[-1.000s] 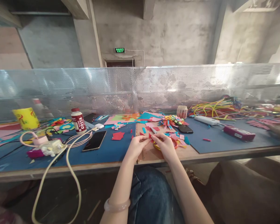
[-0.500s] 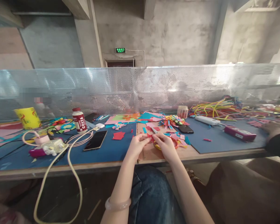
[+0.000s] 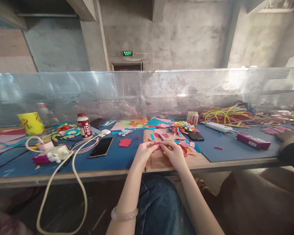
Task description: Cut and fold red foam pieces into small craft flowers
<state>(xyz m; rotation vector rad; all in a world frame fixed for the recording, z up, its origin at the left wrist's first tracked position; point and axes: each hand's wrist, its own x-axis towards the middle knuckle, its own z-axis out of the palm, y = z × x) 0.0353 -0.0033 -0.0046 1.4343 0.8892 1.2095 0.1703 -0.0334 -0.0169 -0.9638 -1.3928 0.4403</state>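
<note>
Between the fingertips of both hands is a small piece of red paper (image 3: 158, 144), partly covered by the fingers. My left hand (image 3: 147, 152) pinches it from the left, and my right hand (image 3: 173, 153) pinches it from the right. Scissors (image 3: 185, 150) with red and yellow handles lie on the table under and behind my right hand. Scraps of pink, blue and red paper (image 3: 192, 146) surround them. Further left, cut red paper (image 3: 125, 142) rests on the blue mat.
Left of my hands lie a black phone (image 3: 101, 147), a red bottle (image 3: 84, 126) and a looped cable (image 3: 75, 182). Beyond are paper flowers (image 3: 182, 127) and a jar (image 3: 192, 117). A purple box (image 3: 253, 141) sits near another person's hand (image 3: 290, 137) at right.
My fingertips shift slightly on the red paper, with both hands still pinching it. The whole view has moved a little; the table things stay in place.
</note>
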